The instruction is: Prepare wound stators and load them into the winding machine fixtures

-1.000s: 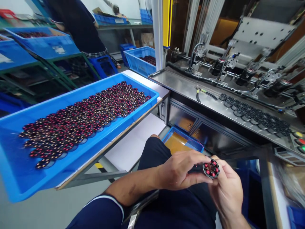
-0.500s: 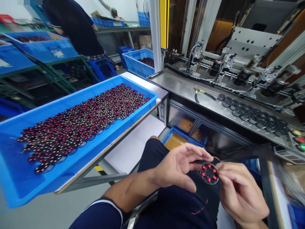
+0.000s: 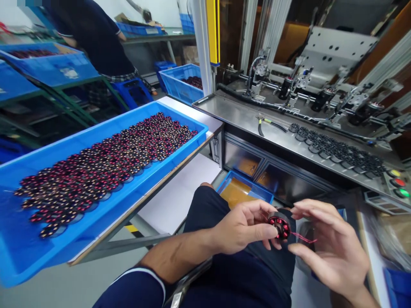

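Above my lap, my left hand (image 3: 245, 226) grips a wound motor stator (image 3: 280, 226) between thumb and fingers. The stator is a dark ring with red copper windings inside, and loose red wire ends (image 3: 305, 238) stick out to its right. My right hand (image 3: 330, 248) is open just right of the stator, its thumb and fingers spread around the wire ends; I cannot tell whether it touches them. To the left, a long blue tray (image 3: 19, 261) holds many similar stators (image 3: 109, 162) with red and copper windings, laid in close rows.
A winding machine (image 3: 321, 90) stands ahead at right. On its metal ledge lie cutting pliers (image 3: 269, 124), rows of black cores (image 3: 337, 147) and lit buttons (image 3: 399, 182). A co-worker (image 3: 93, 38) sits at the back left near blue bins (image 3: 64, 64).
The stator has passed from my right hand to my left and turned, its wire ends now pointing right. My right hand has opened and drawn back slightly. The view has shifted a little.
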{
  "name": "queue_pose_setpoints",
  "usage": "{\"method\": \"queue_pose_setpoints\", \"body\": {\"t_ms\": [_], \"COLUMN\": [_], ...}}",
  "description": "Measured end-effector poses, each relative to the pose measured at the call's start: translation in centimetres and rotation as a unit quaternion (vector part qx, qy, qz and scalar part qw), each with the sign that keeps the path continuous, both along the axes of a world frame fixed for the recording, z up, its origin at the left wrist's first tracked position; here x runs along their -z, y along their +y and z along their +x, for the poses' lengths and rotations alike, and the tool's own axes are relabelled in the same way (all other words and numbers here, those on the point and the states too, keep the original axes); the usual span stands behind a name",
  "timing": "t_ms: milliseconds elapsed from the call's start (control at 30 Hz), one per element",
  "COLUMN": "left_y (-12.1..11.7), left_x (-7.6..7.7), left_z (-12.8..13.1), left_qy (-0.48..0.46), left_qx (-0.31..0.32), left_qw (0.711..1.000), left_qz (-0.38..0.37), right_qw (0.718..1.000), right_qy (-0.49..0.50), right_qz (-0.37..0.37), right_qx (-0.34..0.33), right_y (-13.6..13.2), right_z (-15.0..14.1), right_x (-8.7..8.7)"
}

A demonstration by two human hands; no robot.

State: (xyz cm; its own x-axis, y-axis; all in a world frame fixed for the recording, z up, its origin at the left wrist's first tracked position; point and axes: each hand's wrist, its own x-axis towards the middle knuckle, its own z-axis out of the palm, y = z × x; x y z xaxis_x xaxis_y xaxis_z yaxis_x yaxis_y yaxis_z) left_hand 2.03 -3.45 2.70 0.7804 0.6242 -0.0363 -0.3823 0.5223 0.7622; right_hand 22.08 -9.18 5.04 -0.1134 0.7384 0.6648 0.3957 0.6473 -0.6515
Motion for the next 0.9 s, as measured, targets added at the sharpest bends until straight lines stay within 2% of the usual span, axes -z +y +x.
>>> {"method": "queue_pose_setpoints", "body": {"t_ms": [200, 333, 433, 533, 667, 733, 833, 867, 900], "left_y": [-0.1, 0.0, 0.1, 0.2, 0.9, 1.3, 1.7, 1.8, 1.7], "left_x": [0.0, 0.3, 0.3, -0.2, -0.7, -0.5, 0.3, 0.5, 0.6], "left_z": [0.0, 0.1, 0.2, 0.1, 0.2, 0.4, 0.6, 0.6, 0.6], "left_qy": [0.013, -0.011, -0.064, -0.115, -0.153, -0.126, -0.064, -0.056, -0.056], "left_qx": [-0.001, -0.005, -0.009, -0.041, -0.083, -0.029, 0.162, 0.207, 0.226], "left_qw": [1.0, 1.0, 0.998, 0.993, 0.984, 0.99, 0.983, 0.975, 0.972], "left_qz": [0.003, 0.003, 0.002, -0.002, -0.04, -0.061, -0.058, -0.049, -0.039], "right_qw": [0.996, 0.992, 0.993, 0.995, 0.997, 0.997, 0.994, 0.993, 0.993], "right_qy": [-0.082, -0.12, -0.114, -0.085, -0.068, -0.078, -0.102, -0.11, -0.116], "right_qz": [0.011, 0.038, 0.032, 0.0, -0.018, -0.014, -0.011, -0.012, -0.009], "right_qx": [-0.036, -0.03, 0.014, 0.054, 0.01, -0.024, -0.044, -0.041, -0.031], "right_y": [0.2, 0.1, -0.2, -0.5, -0.3, -0.2, -0.3, -0.3, -0.4], "right_z": [0.3, -0.1, -0.8, -1.4, -1.4, -1.1, -0.6, -0.5, -0.5], "right_x": [-0.9, -1.8, -2.1, -2.5, -3.1, -3.2, -3.4, -3.4, -3.4]}}
